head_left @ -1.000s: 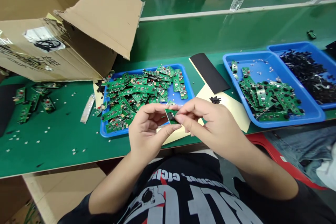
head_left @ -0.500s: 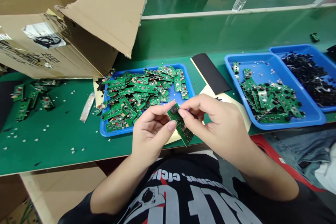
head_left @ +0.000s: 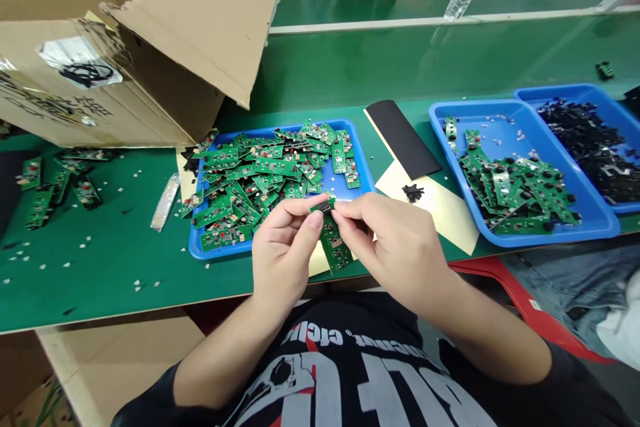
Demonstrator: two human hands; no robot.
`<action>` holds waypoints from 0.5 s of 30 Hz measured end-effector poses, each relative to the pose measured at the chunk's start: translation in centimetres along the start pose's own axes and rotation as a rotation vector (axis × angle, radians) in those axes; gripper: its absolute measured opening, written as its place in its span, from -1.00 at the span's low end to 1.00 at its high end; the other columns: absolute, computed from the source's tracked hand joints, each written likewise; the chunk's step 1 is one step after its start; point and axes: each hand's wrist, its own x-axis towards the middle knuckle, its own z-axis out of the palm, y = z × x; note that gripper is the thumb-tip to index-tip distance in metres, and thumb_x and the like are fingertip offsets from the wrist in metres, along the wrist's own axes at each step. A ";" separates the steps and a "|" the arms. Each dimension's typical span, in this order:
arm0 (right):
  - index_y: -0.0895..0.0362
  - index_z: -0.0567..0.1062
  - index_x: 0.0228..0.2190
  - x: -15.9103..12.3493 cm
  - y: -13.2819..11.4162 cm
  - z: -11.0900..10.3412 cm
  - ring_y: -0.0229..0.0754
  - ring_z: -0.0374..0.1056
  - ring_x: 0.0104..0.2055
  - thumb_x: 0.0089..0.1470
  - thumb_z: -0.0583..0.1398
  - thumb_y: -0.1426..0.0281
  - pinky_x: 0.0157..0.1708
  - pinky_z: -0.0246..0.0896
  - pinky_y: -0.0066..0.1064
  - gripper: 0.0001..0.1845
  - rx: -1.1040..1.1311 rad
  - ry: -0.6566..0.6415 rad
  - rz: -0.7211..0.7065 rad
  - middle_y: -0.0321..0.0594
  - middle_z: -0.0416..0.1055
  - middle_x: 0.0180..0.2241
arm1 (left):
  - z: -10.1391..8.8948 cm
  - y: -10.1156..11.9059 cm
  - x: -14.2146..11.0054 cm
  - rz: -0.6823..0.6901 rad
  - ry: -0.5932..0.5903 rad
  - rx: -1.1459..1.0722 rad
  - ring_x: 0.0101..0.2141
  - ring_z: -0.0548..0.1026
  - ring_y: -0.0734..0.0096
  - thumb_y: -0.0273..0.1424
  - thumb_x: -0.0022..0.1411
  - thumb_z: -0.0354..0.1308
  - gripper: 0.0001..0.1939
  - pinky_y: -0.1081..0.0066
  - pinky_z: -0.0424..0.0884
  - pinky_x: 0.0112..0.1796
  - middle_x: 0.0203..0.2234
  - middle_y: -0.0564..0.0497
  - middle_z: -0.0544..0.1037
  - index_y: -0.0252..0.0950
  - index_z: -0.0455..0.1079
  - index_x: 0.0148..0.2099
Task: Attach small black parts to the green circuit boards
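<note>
A green circuit board (head_left: 336, 248) hangs between my hands, just off the table's front edge, its long side pointing down. At its upper end sits a small black part (head_left: 326, 207). My left hand (head_left: 287, 240) pinches this upper end between thumb and forefinger. From the other side, my right hand (head_left: 393, 233) has thumb and forefinger closed at the board's top right edge, by the black part. Whether something small is in that pinch is hidden. Behind my left hand, a blue tray (head_left: 367, 177) holds a heap of similar boards.
At the right stand a blue tray (head_left: 603, 223) of boards with black parts and another blue tray (head_left: 560, 90) of black pieces. Black strips (head_left: 413, 193) lie on yellow paper (head_left: 453, 220) by black sheet (head_left: 403, 137). An open cardboard box (head_left: 165, 73) stands back left, near loose boards (head_left: 60, 183).
The board has turned more upright and shifted slightly left. My right hand has moved left and a little down with it, uncovering the black strips on the yellow paper.
</note>
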 end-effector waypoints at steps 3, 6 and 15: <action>0.18 0.43 -0.47 0.1 0.1 -0.2 -0.33 0.33 -0.53 0.16 0.11 0.52 -0.47 0.20 -0.51 -0.83 0.075 -0.006 -0.002 -0.28 0.44 -0.55 | 0.0 0.0 -0.1 0.031 -0.002 0.012 -0.37 0.52 0.55 -0.31 0.19 0.22 -0.85 0.56 0.45 -0.32 -0.28 0.02 0.62 -0.17 0.53 -0.18; 0.18 0.43 -0.39 0.2 0.2 -0.5 -0.34 0.36 -0.48 0.14 0.12 0.54 -0.43 0.24 -0.53 -0.90 0.144 0.003 0.014 -0.28 0.47 -0.49 | 0.1 0.1 -0.3 0.055 -0.011 0.025 -0.23 0.55 0.46 -0.31 0.22 0.19 -0.84 0.50 0.46 -0.18 -0.23 0.03 0.62 -0.16 0.52 -0.16; 0.15 0.44 -0.36 -0.1 0.5 -0.7 -0.27 0.43 -0.44 0.17 0.11 0.52 -0.38 0.29 -0.44 -0.88 0.071 -0.014 -0.009 -0.25 0.51 -0.46 | 0.6 0.8 -0.2 -0.067 -0.028 -0.025 -0.53 0.56 0.47 -0.22 0.19 0.20 -0.79 0.43 0.57 -0.43 -0.32 -0.02 0.62 -0.26 0.45 -0.27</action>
